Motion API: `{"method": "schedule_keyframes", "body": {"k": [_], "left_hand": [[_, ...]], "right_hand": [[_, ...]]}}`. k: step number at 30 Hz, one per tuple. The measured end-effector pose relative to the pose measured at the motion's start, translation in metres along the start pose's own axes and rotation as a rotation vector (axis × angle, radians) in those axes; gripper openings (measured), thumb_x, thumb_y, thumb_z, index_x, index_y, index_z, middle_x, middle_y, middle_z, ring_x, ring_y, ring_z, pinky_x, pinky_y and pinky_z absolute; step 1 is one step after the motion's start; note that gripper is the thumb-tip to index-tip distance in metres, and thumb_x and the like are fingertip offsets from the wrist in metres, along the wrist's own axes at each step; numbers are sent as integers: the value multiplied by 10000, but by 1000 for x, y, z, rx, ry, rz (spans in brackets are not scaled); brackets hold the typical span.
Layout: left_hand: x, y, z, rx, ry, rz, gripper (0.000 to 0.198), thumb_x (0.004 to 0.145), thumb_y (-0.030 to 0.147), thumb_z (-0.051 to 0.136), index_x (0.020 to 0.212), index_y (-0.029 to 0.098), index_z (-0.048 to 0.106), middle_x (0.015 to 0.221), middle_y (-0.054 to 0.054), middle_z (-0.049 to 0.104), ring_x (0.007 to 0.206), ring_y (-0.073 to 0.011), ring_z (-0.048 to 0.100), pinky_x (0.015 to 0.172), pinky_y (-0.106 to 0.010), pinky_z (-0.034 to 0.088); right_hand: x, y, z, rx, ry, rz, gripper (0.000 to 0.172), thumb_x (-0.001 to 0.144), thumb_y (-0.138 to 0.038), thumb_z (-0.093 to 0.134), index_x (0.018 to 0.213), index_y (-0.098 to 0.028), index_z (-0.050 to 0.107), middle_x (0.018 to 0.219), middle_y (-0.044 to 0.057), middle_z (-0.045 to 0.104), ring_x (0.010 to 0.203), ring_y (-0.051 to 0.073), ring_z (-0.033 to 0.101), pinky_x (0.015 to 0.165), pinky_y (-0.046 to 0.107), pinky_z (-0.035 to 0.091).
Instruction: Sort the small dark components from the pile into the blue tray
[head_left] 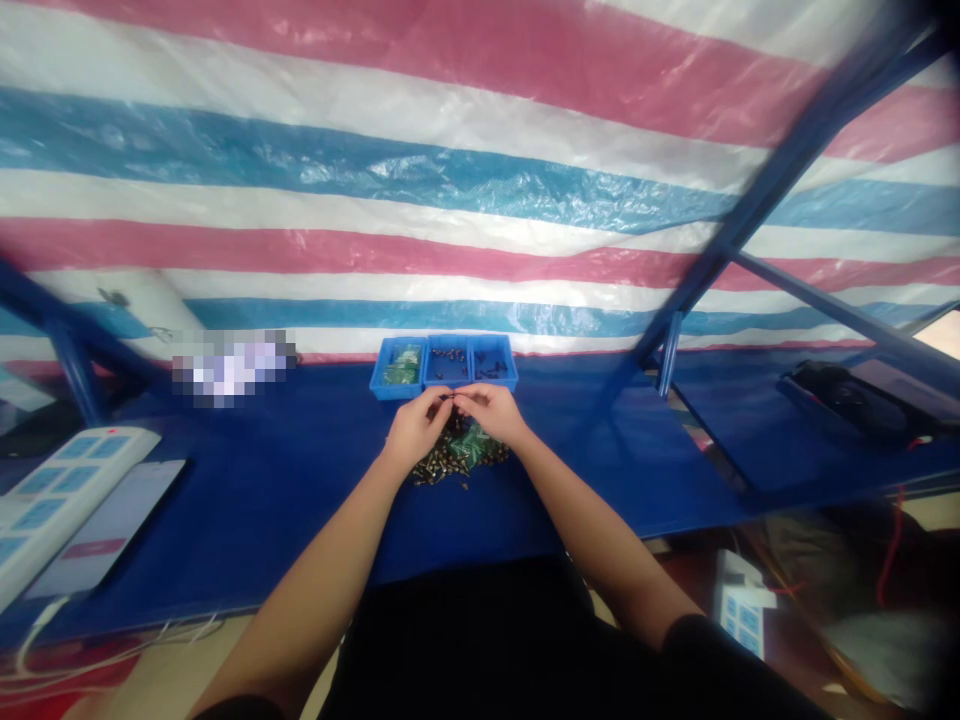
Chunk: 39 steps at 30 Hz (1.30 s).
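My left hand [420, 425] and my right hand [491, 408] meet over the blue table, fingertips pinched together on something too small to make out. Under them lies a heap of small brass-coloured metal parts [439, 464], with a green plastic bag [471, 446] on top of it. Just beyond my fingers stand blue bins in a row. The left bin [377, 382] holds green bagged items [403, 364]. In the middle bin [429, 378] and the right bin [513, 372] are several small dark pieces.
On the left lie a white power strip [71, 490] and a phone [112, 525] with a cable. Blue metal posts [670, 355] rise at both sides. Striped plastic sheeting [450, 190] hangs behind the table [300, 500]. A second power strip [741, 615] sits lower right.
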<state>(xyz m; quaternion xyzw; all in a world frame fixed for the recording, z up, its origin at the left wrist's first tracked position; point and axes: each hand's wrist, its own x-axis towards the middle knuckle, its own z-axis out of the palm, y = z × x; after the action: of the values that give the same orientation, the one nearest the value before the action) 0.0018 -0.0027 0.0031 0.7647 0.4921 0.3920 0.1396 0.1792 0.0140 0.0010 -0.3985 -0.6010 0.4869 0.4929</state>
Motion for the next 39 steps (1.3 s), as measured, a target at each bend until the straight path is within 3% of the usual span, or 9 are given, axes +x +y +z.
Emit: {"method": "schedule_keyframes", "body": {"k": [5, 12, 15, 19, 26, 31, 39], "left_hand": [[1, 0, 1, -20, -6, 1, 280, 938, 414, 444, 1024, 222, 628, 874, -14, 694, 681, -132, 616, 666, -233, 459], [1, 3, -2, 5, -35, -11, 319, 957, 439, 407, 963, 214, 633, 782, -11, 681, 667, -143, 618, 656, -239, 456], [1, 2, -2, -6, -2, -9, 309, 944, 440, 442, 1027, 215, 636, 841, -18, 690, 686, -143, 621, 671, -240, 463], [1, -1, 0, -29, 40, 26, 300, 920, 410, 501, 1103, 214, 634, 757, 5, 656, 624, -123, 580, 642, -229, 454], [1, 2, -1, -23, 50, 18, 286, 933, 412, 473, 988, 204, 662, 891, -27, 702, 713, -135, 621, 693, -234, 468], [1, 4, -3, 1, 3, 13, 332, 958, 432, 416, 925, 205, 655, 780, -12, 683, 674, -134, 613, 672, -233, 455], [0, 4, -2, -12, 32, 5, 318, 929, 444, 475, 1080, 214, 634, 806, -7, 680, 641, -127, 598, 658, -234, 462]], "right_hand": [[0, -2, -1, 2, -23, 9, 382, 733, -433, 711, 978, -140, 714, 826, 73, 730, 694, 157, 666, 723, 325, 567], [-2, -1, -1, -60, -20, -63, 361, 733, -405, 720, 995, -158, 710, 869, 74, 733, 735, 160, 677, 745, 317, 562], [-1, -1, 0, -30, 1, -50, 365, 735, -407, 715, 990, -145, 708, 878, 82, 732, 727, 162, 680, 738, 325, 569], [0, -1, 0, 7, 5, -17, 392, 719, -431, 723, 980, -139, 708, 860, 82, 733, 713, 164, 678, 722, 329, 576], [-1, -4, 0, 36, -23, -7, 392, 707, -438, 731, 963, -141, 714, 818, 69, 732, 699, 161, 673, 725, 328, 574], [-3, -6, 1, -4, -18, -37, 390, 716, -433, 725, 990, -156, 708, 863, 73, 734, 727, 166, 680, 747, 333, 571], [-1, 1, -1, 0, -10, -54, 361, 750, -419, 698, 996, -156, 693, 878, 75, 729, 740, 164, 681, 735, 321, 569]]}}
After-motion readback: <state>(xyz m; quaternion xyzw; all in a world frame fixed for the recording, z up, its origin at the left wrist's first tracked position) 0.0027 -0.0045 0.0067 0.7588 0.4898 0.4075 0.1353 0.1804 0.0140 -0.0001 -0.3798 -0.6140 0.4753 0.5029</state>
